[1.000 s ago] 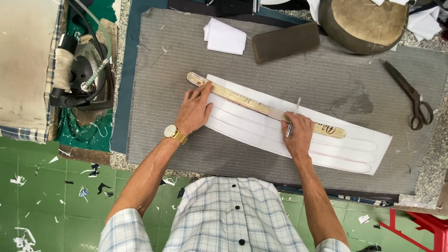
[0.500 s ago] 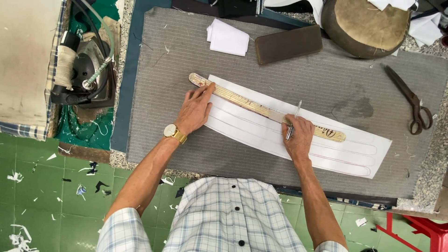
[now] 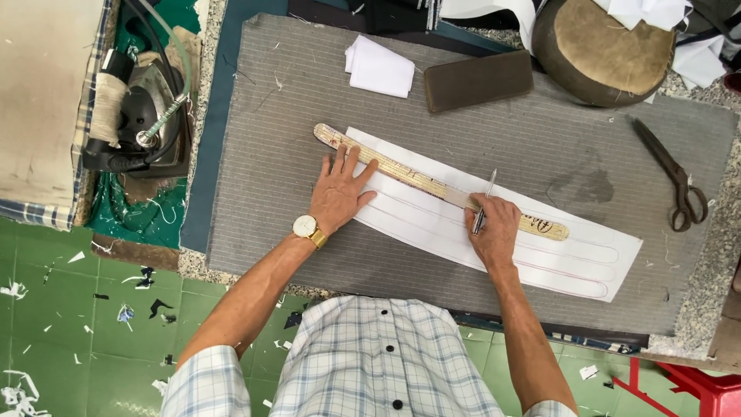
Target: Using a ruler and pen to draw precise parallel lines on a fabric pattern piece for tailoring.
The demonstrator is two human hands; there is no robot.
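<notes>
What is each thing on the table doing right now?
Long wooden ruler: lying flat on the paper, pinned by the left hand.
Long white paper strip: flat, lined.
Thin silver pen: gripped in the right hand, tip at the ruler.
Dark metal scissors: closed, lying untouched.
Black iron: resting aside.

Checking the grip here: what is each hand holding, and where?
Right hand grips a pen near its lower end. Left hand presses flat on the ruler.

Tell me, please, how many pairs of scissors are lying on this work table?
1. The scissors lie on the grey cloth at the table's far right, apart from both hands; clutter along the top edge could hide more.
</notes>
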